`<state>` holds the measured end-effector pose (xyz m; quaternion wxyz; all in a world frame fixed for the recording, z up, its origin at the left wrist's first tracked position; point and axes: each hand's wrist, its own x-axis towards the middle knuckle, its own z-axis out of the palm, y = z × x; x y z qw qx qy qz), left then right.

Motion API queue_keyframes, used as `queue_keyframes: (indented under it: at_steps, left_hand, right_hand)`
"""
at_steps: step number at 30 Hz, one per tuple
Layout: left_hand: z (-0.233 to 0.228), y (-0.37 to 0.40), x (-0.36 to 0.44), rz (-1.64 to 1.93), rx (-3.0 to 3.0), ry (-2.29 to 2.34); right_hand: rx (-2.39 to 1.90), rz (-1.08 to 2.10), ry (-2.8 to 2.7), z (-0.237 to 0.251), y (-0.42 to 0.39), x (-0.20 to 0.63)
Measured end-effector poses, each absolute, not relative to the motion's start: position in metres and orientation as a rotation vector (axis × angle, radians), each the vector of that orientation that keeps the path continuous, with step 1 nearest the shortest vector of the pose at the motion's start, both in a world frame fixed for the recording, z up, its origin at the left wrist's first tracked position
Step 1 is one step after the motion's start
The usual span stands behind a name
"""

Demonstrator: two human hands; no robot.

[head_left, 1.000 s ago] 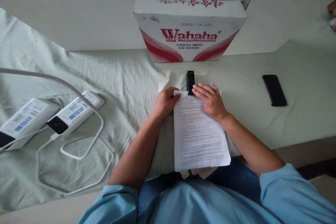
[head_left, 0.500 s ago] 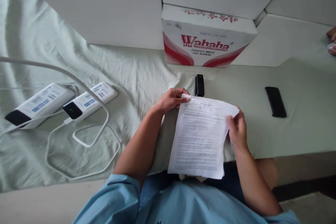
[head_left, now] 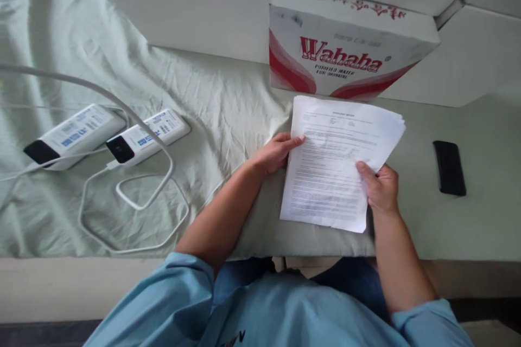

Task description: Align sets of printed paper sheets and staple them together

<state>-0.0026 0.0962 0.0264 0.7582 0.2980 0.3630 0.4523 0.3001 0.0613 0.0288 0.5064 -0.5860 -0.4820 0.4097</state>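
Observation:
A stack of printed white paper sheets [head_left: 334, 160] is lifted off the pale green cloth [head_left: 203, 97], tilted, with its top edge near the box. My left hand [head_left: 277, 152] holds the stack's left edge, fingers pointing right. My right hand [head_left: 380, 187] grips the right edge, thumb on top. The small black device seen earlier is hidden behind the sheets.
A white and red Wahaha carton [head_left: 345, 49] stands right behind the sheets against white wall panels. Two white power banks [head_left: 106, 133] with looping white cables [head_left: 138, 195] lie at the left. A black phone [head_left: 449, 167] lies at the right.
The sheets lay flat under both hands a second ago. Both hands have since lifted them and moved them up toward the carton, covering the black device.

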Motion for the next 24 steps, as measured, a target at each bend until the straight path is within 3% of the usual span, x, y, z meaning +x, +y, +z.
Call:
queue_keyframes:
  at_steps: [6,24]
  left_hand:
    - [0.033,0.092,0.002,1.057,0.58,0.867]
    - [0.038,0.09,-0.007,1.07,0.634,0.853]
  right_hand:
    - [-1.407,0.83,-1.212,0.018,0.067,0.305]
    - [-1.433,0.773,-1.063,0.042,0.072,0.323]
